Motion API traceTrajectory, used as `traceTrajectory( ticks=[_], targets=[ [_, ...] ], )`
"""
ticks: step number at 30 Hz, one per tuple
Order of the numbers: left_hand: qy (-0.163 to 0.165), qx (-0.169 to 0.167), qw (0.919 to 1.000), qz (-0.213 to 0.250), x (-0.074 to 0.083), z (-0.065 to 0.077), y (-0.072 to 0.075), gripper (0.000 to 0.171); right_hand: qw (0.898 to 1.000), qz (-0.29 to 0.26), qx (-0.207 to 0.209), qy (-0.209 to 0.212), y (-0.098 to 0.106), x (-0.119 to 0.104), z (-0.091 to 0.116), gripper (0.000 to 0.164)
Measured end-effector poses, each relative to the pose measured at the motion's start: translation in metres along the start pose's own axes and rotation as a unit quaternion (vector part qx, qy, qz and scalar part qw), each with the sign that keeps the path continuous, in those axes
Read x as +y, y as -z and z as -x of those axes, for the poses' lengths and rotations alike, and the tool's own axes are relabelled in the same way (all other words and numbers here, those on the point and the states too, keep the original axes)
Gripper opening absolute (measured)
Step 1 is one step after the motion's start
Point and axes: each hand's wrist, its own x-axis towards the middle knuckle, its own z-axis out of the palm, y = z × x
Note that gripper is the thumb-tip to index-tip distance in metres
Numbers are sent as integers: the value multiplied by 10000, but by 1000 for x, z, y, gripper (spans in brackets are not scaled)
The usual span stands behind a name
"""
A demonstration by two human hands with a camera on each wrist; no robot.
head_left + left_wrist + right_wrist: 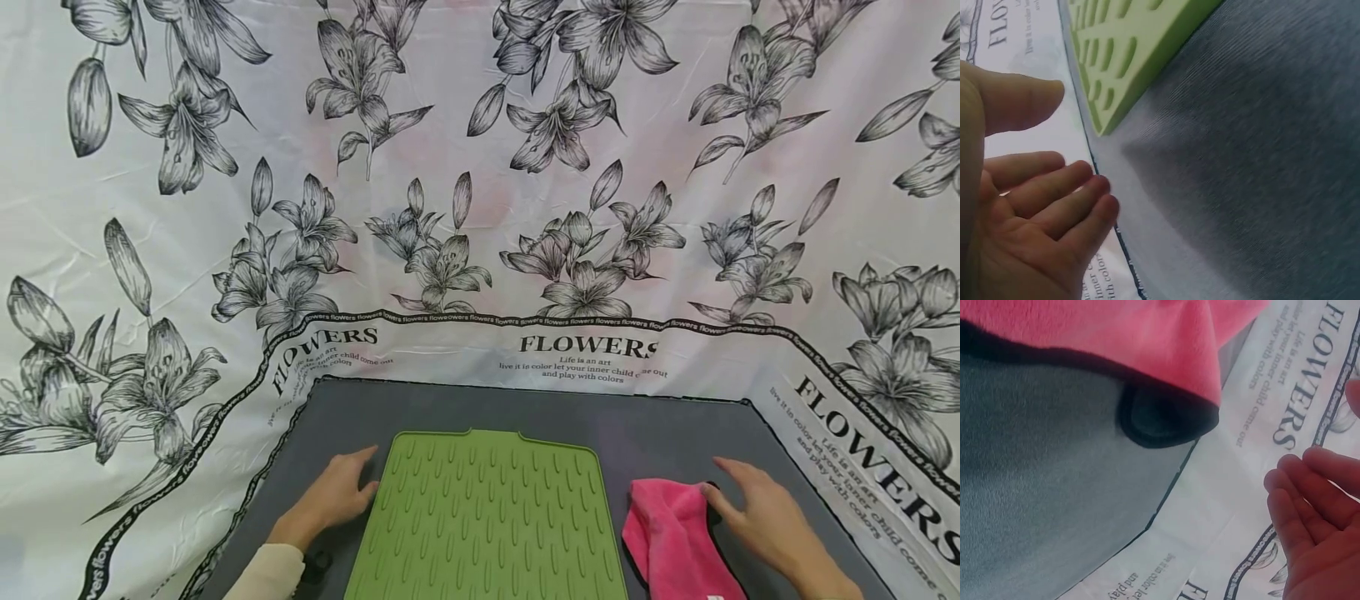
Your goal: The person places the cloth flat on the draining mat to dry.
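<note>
A green ridged mat (491,521), with a small tab on its far edge, lies in the middle of the head view. My left hand (330,497) is at its left side, holding nothing, fingers relaxed; the left wrist view has the thumb apart from the loosely bent fingers (1085,206). To the right of the mat lies a rumpled pink cloth (667,533) with dark edging. Beside it is my right hand (768,521), its thumb overlapping the cloth's edge in the head view. In the right wrist view those fingers (1310,500) are extended, with nothing in them.
A dark grey surface (360,408) lies under the mat and cloth. White fabric (450,350) printed with black lilies and "FLOWERS" lettering surrounds it and rises behind. A small dark object (318,565) sits near my left sleeve (270,573).
</note>
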Motion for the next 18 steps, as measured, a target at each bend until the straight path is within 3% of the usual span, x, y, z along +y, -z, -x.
traceTrajectory(
  ticks=[6, 18],
  targets=[
    [321, -407, 9986, 132, -3, 3, -10, 63, 9994, 30, -346, -87, -1, -8, 1, 61],
    [157, -623, 9979, 88, -6, 11, -21, 59, 9984, -105, -550, 93, -20, -21, 8, 60]
  ],
)
